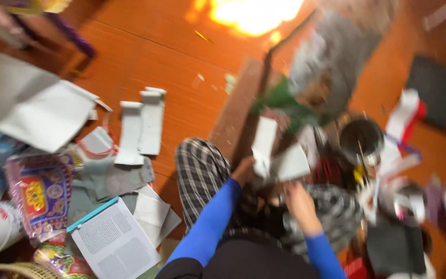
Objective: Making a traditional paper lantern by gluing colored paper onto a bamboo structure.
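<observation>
Seemingly mid-fold: seated on the wooden floor, the person holds two pale cardboard pieces above the lap. From left, loose card strips and an open booklet lie near the checked trouser knee. The left hand closes round the upright card piece; the right hand grips the angled card piece just beside it. Motion blur hides detail. Risk, as judged: clutter close around could snag or crease the stiff, light card.
</observation>
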